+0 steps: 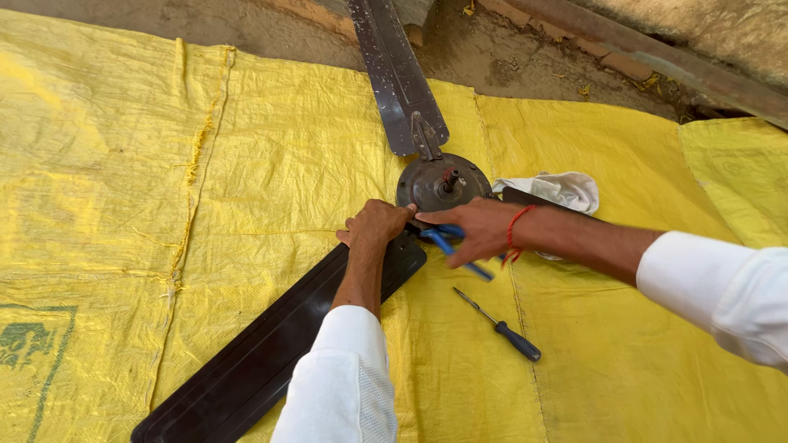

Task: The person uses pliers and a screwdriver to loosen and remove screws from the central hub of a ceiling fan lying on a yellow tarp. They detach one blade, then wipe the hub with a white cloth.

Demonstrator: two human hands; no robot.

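Two hands were busy at the hub of an old ceiling fan (442, 182) lying on yellow woven sacks (246, 164) spread over the ground. The left hand (373, 228) was pressed down flat-ish on the root of the dark blade (271, 353) right where it meets the hub, fingers curled over the edge, so that grip was closed on the blade and just holding it steady. The right hand (476, 230) was wrapped round a pair of blue-handled pliers (451, 246), with the nose end hidden under the fingers right against the hub, so I couldn't tell what the jaws had hold of, or how far apart they stood.

Looked to me like the step in hand was working a fastener at the blade bracket, loosening or tightening, couldn't say which. My guess is the next move would need the left grip bearing down firmly so the blade doesn't swing while the pliers turn.

Just below the right grip, a blue-handled screwdriver (501, 326) lay loose on the sack, near but not touching the hand. Beyond the right wrist, a white rag (558, 190) sat crumpled just beside the hub. A second blade (398, 78), scuffed and brownish, ran away from both grips toward the dirt floor (509, 49) at the top.
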